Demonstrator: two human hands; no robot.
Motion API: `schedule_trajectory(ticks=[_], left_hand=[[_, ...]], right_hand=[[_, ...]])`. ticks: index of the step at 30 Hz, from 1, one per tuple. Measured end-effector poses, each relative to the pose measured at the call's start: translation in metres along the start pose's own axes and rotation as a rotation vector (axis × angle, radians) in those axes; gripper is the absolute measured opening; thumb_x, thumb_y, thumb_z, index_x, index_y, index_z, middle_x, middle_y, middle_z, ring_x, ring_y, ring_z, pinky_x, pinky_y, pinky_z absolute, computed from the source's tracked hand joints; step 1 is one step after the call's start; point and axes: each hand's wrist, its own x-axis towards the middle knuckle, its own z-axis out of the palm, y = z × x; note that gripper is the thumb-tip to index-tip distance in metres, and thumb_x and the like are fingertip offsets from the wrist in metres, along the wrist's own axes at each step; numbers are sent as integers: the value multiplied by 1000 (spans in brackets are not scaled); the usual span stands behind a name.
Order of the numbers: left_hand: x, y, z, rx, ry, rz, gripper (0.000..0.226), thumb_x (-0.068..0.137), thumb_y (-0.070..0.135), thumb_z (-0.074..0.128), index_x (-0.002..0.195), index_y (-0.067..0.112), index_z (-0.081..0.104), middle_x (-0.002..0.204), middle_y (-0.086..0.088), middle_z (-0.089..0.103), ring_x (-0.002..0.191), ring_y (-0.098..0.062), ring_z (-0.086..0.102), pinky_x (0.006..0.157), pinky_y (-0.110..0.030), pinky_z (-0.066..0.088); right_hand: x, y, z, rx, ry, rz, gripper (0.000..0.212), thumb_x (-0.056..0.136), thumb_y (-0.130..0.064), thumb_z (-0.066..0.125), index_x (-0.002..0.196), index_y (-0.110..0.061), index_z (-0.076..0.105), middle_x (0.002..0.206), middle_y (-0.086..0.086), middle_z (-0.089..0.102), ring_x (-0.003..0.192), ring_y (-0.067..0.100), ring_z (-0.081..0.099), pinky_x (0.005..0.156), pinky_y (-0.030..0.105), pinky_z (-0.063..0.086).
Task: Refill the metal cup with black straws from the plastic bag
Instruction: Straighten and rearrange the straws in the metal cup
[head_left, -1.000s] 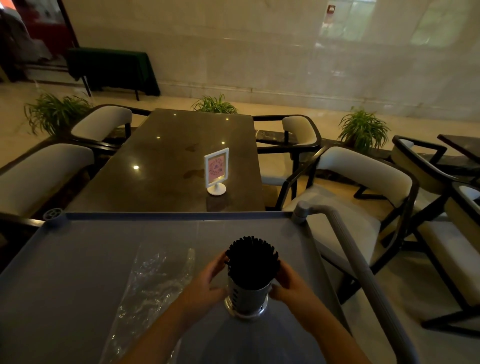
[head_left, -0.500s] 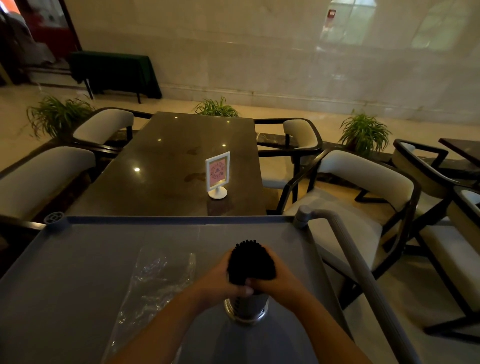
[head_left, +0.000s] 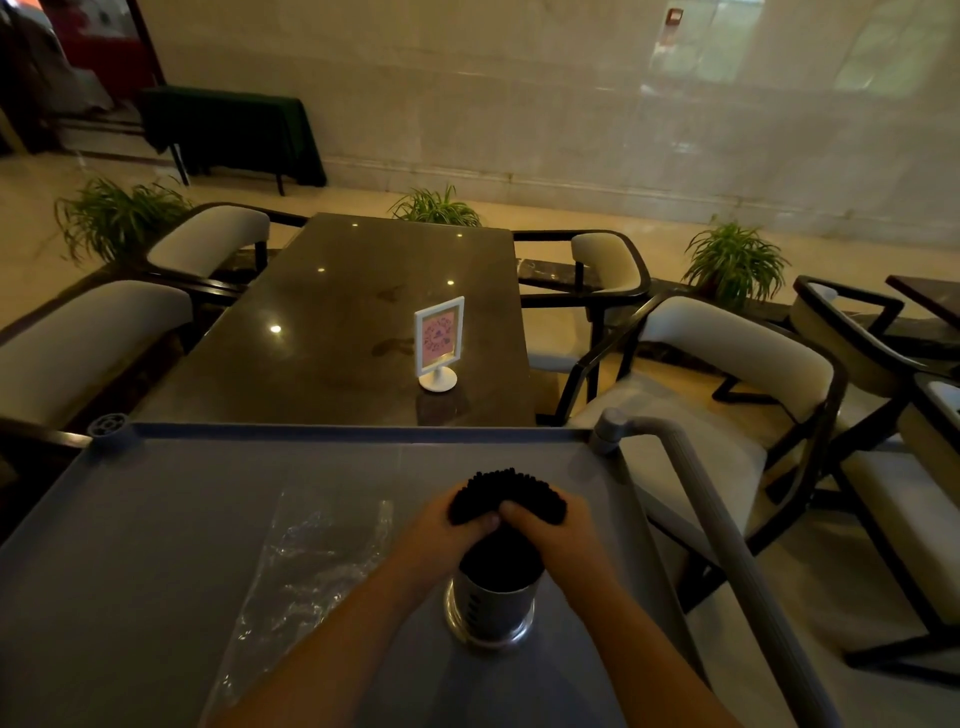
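Observation:
A metal cup (head_left: 491, 608) stands on the grey cart top (head_left: 156, 519), packed with a thick bundle of black straws (head_left: 506, 493) that stick up above its rim. My left hand (head_left: 441, 535) and my right hand (head_left: 550, 535) wrap around the bundle from both sides, thumbs meeting at the front, just above the cup. A crumpled clear plastic bag (head_left: 306, 556) lies flat on the cart to the left of the cup, and looks empty.
The cart's grey handle bar (head_left: 727, 545) runs down the right side. Beyond the cart is a dark dining table (head_left: 337, 322) with a small pink sign stand (head_left: 438, 345). Cushioned chairs (head_left: 727, 374) and potted plants surround it.
My hands moved up from the sides of the cup and closed around the straw bundle, squeezing it together. The cup and bag stayed in place.

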Motion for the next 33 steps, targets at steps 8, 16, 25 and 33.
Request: schedule_trajectory(ticks=[8, 16, 25, 33], left_hand=[[2, 1, -5, -48, -82, -67, 36, 78, 23, 76, 112, 34, 70, 115, 3, 75, 110, -13, 69, 95, -31, 52], [3, 7, -4, 158, -206, -40, 73, 54, 22, 85, 120, 32, 57, 116, 2, 69, 111, -15, 65, 93, -31, 55], [-5, -4, -6, -7, -111, -31, 50, 61, 24, 87, 103, 44, 72, 111, 5, 76, 109, -16, 70, 91, -31, 55], [-2, -6, -7, 39, -50, -36, 48, 66, 18, 85, 108, 36, 70, 109, 3, 77, 108, -17, 70, 92, -33, 55]], right_hand=[[3, -5, 0, 121, -58, 117, 14, 84, -14, 73, 86, -27, 72, 84, -4, 77, 80, 4, 73, 63, 16, 55], [-4, 3, -2, -54, -202, 124, 56, 75, -23, 82, 122, -23, 51, 114, -3, 62, 104, 7, 61, 71, 16, 52], [-11, 17, -14, 88, -187, 112, 44, 74, -33, 80, 115, -30, 64, 109, -11, 73, 102, 4, 68, 75, 15, 54], [-10, 17, -12, -21, -154, 53, 31, 76, -35, 74, 105, -33, 65, 101, -4, 75, 99, 6, 69, 76, 17, 55]])
